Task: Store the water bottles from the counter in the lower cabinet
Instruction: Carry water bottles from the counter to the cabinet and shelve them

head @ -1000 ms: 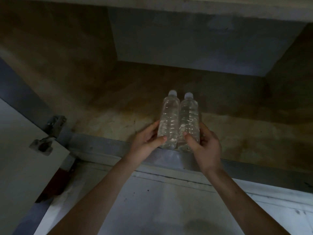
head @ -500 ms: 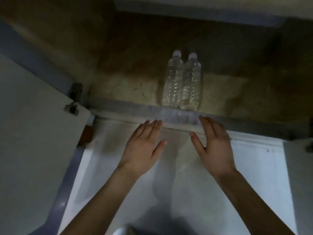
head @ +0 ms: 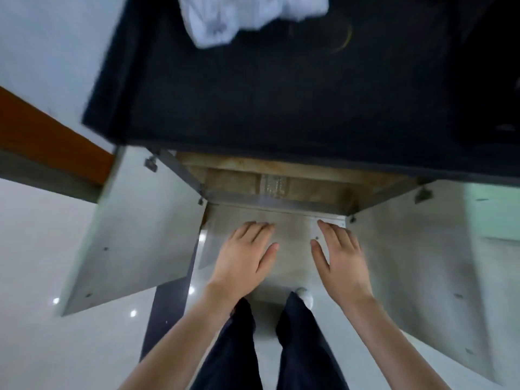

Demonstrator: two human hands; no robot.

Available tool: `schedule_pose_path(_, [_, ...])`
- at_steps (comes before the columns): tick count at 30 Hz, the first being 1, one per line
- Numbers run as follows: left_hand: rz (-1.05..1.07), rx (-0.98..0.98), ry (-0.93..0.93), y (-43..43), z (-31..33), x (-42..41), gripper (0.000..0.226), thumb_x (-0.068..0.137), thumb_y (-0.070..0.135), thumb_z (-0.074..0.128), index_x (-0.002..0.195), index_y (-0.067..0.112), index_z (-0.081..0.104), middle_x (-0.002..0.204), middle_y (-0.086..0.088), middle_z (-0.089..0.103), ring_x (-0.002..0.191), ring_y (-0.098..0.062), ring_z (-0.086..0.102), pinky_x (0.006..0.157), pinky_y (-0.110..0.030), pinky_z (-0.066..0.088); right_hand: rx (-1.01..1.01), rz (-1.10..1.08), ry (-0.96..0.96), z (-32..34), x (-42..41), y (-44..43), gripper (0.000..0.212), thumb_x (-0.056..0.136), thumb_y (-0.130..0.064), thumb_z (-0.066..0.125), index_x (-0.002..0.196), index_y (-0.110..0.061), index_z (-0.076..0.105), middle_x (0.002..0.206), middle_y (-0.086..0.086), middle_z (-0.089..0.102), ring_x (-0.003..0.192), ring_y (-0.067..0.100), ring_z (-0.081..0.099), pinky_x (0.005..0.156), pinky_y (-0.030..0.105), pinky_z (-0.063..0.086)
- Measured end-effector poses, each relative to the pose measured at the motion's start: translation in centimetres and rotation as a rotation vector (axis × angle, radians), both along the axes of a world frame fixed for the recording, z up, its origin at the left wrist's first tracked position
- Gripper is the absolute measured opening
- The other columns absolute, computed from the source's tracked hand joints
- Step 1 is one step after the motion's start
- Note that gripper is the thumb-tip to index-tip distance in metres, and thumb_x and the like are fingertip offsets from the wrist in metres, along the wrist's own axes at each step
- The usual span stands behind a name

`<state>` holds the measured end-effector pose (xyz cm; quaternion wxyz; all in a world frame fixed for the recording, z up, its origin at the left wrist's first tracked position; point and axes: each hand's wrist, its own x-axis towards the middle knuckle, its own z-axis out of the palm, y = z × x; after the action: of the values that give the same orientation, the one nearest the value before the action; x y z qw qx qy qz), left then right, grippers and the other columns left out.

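Two clear water bottles (head: 273,185) stand side by side on the brown floor of the lower cabinet (head: 323,187), just behind its metal front sill; only their lower parts show under the dark counter (head: 281,102). My left hand (head: 244,261) and my right hand (head: 342,264) hover in front of the cabinet opening, palms down, fingers straight, holding nothing. Both hands are apart from the bottles.
Both cabinet doors stand open: the left door (head: 135,235) and the right door (head: 416,277) flank my hands. A white crumpled bag or cloth (head: 239,15) lies on the counter at the top. My legs and a white shoe (head: 305,296) are on the pale floor below.
My hands let go of the two bottles and drew back out of the cabinet. The view has risen and pulled away, so the counter top and both doors now show.
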<state>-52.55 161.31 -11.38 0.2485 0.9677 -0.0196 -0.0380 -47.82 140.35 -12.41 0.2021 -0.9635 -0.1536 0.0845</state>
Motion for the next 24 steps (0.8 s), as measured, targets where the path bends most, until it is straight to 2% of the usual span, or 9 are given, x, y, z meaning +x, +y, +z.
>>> schedule_pose_path(4, [-0.03,0.005,-0.101,-1.3,11.9,0.4,0.052,0.1,0.043,0.033,0.135,0.013,0.056,0.133,-0.003,0.061,0.123,-0.024,0.054,0.1,-0.041,0.047,-0.009,0.004,-0.13,12.1,-0.3,-1.9,0.05,0.097,-0.042,0.04,0.132,-0.01,0.058,0.119,0.009,0.065,0.11,0.032,0.058,0.091,0.043,0.048])
schedule_pose_path(7, [-0.124,-0.006,-0.22,-1.5,17.1,0.9,0.054,0.102,0.043,0.031,0.145,0.015,0.047,0.144,-0.003,0.053,0.134,-0.023,0.046,0.11,-0.041,0.039,-0.037,0.004,-0.285,18.1,-0.7,-2.7,0.052,0.097,-0.046,0.039,0.132,-0.012,0.058,0.125,0.008,0.063,0.118,0.03,0.056,0.099,0.044,0.044])
schedule_pose_path(9, [-0.189,-0.016,-0.292,-1.6,19.0,0.8,0.054,0.103,0.043,0.03,0.148,0.016,0.043,0.15,-0.003,0.047,0.141,-0.025,0.039,0.115,-0.042,0.033,-0.076,-0.042,-0.359,20.5,-1.9,-3.1,0.055,0.097,-0.048,0.038,0.135,-0.014,0.057,0.133,0.008,0.06,0.127,0.031,0.051,0.105,0.048,0.041])
schedule_pose_path(12, [-0.32,-0.034,-0.319,-1.5,19.9,0.2,0.054,0.103,0.045,0.027,0.149,0.02,0.04,0.152,-0.001,0.044,0.145,-0.024,0.033,0.118,-0.044,0.029,-0.111,-0.17,-0.377,21.5,-5.2,-3.2,0.058,0.097,-0.051,0.037,0.141,-0.017,0.053,0.143,0.009,0.053,0.134,0.033,0.045,0.11,0.052,0.037])
schedule_pose_path(16, [-0.537,-0.023,-0.214,-1.0,17.1,-1.9,0.055,0.103,0.052,0.022,0.15,0.027,0.037,0.152,0.006,0.043,0.145,-0.016,0.031,0.115,-0.045,0.034,-0.088,-0.452,-0.294,19.3,-12.7,-3.0,0.059,0.098,-0.055,0.033,0.142,-0.018,0.05,0.142,0.008,0.054,0.131,0.032,0.047,0.106,0.048,0.041])
schedule_pose_path(22, [-0.8,-0.077,-0.114,-4.2,15.2,-5.7,0.056,0.101,0.05,0.028,0.144,0.02,0.049,0.147,0.005,0.049,0.139,-0.016,0.04,0.117,-0.027,0.022,-0.094,-0.841,-0.163,17.0,-24.6,-3.7,0.067,0.099,-0.061,0.022,0.139,-0.017,0.054,0.137,0.007,0.059,0.128,0.032,0.052,0.103,0.045,0.043])
schedule_pose_path(24, [-0.896,-0.082,-0.112,-6.9,15.8,-6.5,0.057,0.099,0.05,0.029,0.143,0.019,0.05,0.146,0.004,0.05,0.138,-0.016,0.04,0.116,-0.024,0.019,-0.1,-0.945,-0.174,17.5,-27.4,-4.9,0.065,0.098,-0.059,0.027,0.138,-0.016,0.055,0.134,0.007,0.061,0.126,0.033,0.053,0.102,0.044,0.043])
